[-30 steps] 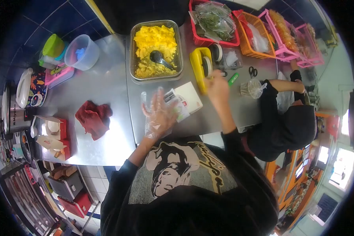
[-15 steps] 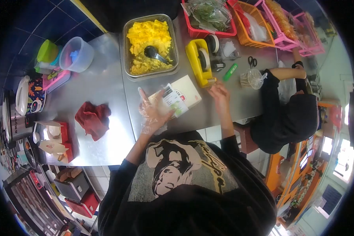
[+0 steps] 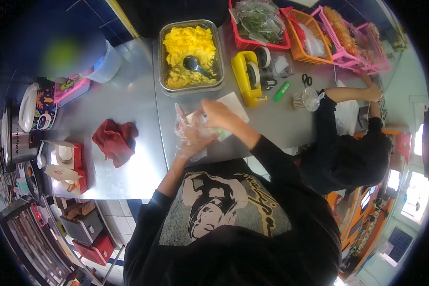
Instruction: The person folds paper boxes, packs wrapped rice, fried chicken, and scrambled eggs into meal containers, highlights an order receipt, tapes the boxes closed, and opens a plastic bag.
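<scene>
My left hand [image 3: 191, 133], in a clear plastic glove, lies at the left end of a white cardboard box [image 3: 235, 103]. Its fingers are spread, with the thumb along the box's near side. My right hand [image 3: 217, 113] is bare and reaches across the box, its fingers closed and pointing down near the left hand. Whatever is between its fingertips is hidden. Under the hands, a printed label with a green patch [image 3: 221, 134] is mostly covered. Just beyond the box stands a yellow tape dispenser [image 3: 245, 78] holding a roll of tape.
A metal tray of yellow food [image 3: 188, 43] holds a black spoon [image 3: 198, 66]. A green cutter [image 3: 281, 91], scissors [image 3: 307, 80] and baskets [image 3: 260, 46] lie to the right. A red cloth [image 3: 114, 142] is on the left. A co-worker's arm [image 3: 350, 93] reaches in from the right.
My right hand has moved left from the tape dispenser's front end onto the box, covering most of the label. My left hand has stayed at the box.
</scene>
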`<state>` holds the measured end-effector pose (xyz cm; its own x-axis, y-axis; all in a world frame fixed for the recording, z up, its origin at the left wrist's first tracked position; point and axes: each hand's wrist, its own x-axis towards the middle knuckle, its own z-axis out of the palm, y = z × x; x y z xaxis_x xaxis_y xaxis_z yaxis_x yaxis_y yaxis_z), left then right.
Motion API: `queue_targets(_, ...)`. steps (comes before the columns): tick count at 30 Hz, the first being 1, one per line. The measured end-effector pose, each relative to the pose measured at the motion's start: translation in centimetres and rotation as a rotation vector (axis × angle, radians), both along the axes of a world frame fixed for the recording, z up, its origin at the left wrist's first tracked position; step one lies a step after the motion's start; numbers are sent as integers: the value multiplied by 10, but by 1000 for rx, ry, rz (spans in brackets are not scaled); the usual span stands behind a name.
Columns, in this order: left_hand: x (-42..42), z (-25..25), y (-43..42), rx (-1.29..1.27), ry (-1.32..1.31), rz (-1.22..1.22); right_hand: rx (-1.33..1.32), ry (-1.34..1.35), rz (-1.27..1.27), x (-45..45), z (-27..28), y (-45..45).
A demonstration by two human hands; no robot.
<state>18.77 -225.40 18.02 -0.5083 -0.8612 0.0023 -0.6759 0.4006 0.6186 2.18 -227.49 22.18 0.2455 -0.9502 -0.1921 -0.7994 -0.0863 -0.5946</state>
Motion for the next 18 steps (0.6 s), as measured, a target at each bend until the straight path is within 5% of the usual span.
queue_targets(2,3,-2,-1,-65,3,-39,165,310,-107,13,-5,-13)
queue_targets(6,4,0,3,-72,34,11,208,323,-250,-22,25,-8)
queue_targets(8,-2,-8,1,-86,123,37,203,259,-553,-34,35,9)
queue_targets(10,-11,-30,6,25,682,326,118,253,-618,-35,-5,32)
queue_targets(11,-12,-36,9,48,684,284,25,252,-675,-37,-27,49)
queue_targets(12,-11,-41,10,87,628,343,24,32,-774,-31,-39,63)
queue_targets(16,-20,-7,47,382,737,399,-159,-22,-900,-16,-39,130)
queue_targets(18,-25,-12,76,525,814,407,-231,-523,-1195,-13,-29,168)
